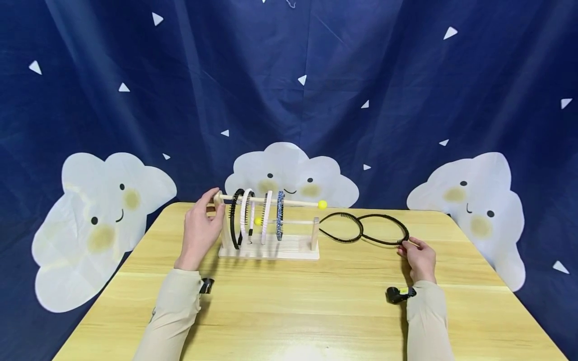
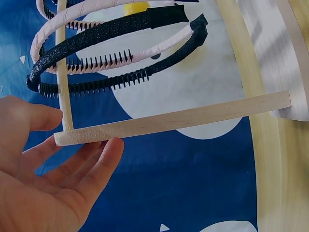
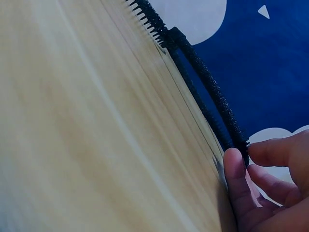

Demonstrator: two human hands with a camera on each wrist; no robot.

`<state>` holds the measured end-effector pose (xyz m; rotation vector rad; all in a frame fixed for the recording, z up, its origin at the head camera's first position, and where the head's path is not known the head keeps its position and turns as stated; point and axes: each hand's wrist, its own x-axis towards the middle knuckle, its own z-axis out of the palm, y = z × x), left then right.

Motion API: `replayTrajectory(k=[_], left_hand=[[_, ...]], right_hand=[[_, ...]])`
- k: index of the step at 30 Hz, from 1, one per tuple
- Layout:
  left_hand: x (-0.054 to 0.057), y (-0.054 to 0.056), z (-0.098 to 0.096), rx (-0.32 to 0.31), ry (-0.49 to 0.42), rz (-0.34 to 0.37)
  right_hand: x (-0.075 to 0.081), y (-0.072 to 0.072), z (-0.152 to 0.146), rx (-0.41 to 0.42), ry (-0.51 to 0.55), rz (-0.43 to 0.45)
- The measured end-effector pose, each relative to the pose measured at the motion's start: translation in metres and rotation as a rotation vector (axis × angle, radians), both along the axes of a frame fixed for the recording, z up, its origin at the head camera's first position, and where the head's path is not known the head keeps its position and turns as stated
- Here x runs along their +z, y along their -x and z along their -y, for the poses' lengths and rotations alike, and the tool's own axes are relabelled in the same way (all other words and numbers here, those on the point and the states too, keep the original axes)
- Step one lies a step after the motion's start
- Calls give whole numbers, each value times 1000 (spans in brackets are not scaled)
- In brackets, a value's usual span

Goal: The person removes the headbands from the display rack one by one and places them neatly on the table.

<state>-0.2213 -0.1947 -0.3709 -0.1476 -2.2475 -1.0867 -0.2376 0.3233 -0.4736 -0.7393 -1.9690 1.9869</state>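
A wooden headband stand (image 1: 295, 250) is held at the top of its left upright (image 2: 183, 113) by my left hand (image 1: 201, 230), thumb on one side and fingers on the other. From its upper bar (image 1: 300, 203) hang several toothed headbands: a black headband (image 1: 233, 220), pale pink ones (image 1: 265, 220) and a glittery blue headband (image 1: 280, 215). To the right of the stand, my right hand (image 1: 420, 258) pinches the near right end of a black headband (image 1: 388, 216) between thumb and fingers. Its other end overlaps a second black headband (image 1: 343, 214) on the table.
The stand is on a light wooden table (image 1: 293, 301). Yellow balls tip the upper bar, with one ball (image 1: 322, 204) at its right end, and a lower bar (image 1: 298, 221). A dark blue curtain (image 1: 311, 110) with white clouds and triangles hangs behind the table.
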Motion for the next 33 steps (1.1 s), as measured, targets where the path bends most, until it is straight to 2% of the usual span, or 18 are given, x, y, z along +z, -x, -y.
replayTrajectory(k=[11,21,33], left_hand=[[0,-1,-1,-2,2,-7],[1,-1,0,5,10,-14],[0,0,0,-1,10,-12]], right_hand=[[0,-1,0,6,-7,22],[2,0,0,6,20,6],[9,-4,1,13,10,47]])
